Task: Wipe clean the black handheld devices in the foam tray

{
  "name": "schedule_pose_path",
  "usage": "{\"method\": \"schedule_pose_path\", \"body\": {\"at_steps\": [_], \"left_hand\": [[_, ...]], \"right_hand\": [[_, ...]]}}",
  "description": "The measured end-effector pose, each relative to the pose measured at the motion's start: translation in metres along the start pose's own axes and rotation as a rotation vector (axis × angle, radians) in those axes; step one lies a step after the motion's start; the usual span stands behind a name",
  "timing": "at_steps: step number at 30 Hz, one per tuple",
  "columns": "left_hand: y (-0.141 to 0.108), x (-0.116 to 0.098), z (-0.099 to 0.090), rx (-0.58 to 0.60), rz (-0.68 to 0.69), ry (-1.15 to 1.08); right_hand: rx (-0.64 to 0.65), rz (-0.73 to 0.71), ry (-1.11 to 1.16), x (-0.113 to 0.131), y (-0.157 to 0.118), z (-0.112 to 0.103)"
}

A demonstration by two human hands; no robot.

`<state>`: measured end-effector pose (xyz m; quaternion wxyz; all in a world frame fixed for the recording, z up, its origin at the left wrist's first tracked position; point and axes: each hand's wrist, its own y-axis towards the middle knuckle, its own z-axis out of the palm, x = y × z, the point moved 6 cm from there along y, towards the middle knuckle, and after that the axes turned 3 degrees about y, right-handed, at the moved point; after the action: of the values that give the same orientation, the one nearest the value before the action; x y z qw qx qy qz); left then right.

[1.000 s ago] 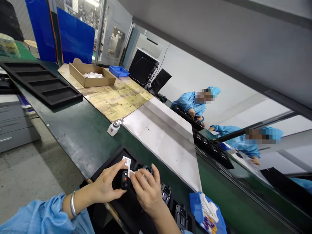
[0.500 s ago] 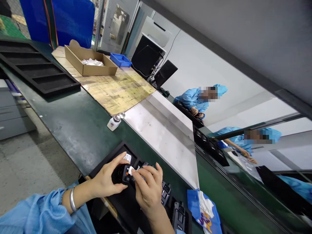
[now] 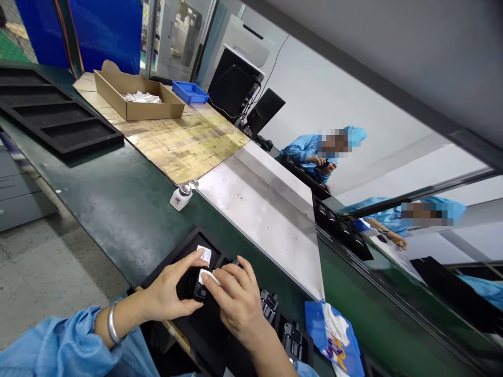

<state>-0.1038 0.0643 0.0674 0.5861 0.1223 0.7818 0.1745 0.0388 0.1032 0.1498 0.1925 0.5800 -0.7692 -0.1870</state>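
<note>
My left hand [image 3: 168, 293] grips a small black handheld device [image 3: 199, 293] between thumb and fingers. My right hand [image 3: 240, 303] pinches a white wiping cloth [image 3: 203, 275] and presses it against the device's face, covering its upper part. By my left fingertips shows a white printed label [image 3: 205, 254]; what it is stuck to is unclear. Both hands are over a black compartment tray [image 3: 198, 234] at the table's near edge. Similar black devices, one [image 3: 269, 306] beside my right wrist and another [image 3: 293, 340] nearer the bottom, lie in its compartments.
A white bottle [image 3: 181, 198] with a raised metal cap stands beyond the tray. A blue packet [image 3: 314, 319] with white cloths lies at right. Farther off are a cardboard box [image 3: 153, 110], a blue bin [image 3: 190, 92] and another black tray [image 3: 82, 144]. Two co-workers in blue sit across a partition.
The cloth has slid over the device's face, hiding the orange button that showed before. My right hand has shifted slightly left. The view has moved a little.
</note>
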Motion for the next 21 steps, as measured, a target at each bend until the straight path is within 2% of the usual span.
{"method": "schedule_pose_path", "body": {"at_steps": [8, 17, 21], "left_hand": [[-0.0017, 0.0015, 0.0066, 0.038, 0.005, -0.001], [-0.0009, 0.0022, 0.0046, 0.028, -0.010, -0.028], [-0.0016, -0.0007, 0.0050, 0.025, 0.034, 0.023]], "right_hand": [[-0.009, 0.036, -0.007, 0.0046, -0.0095, -0.0055], [-0.054, 0.067, -0.037, 0.0009, -0.0100, -0.0058], [-0.049, 0.038, -0.020, 0.0029, -0.0090, -0.0063]]}}
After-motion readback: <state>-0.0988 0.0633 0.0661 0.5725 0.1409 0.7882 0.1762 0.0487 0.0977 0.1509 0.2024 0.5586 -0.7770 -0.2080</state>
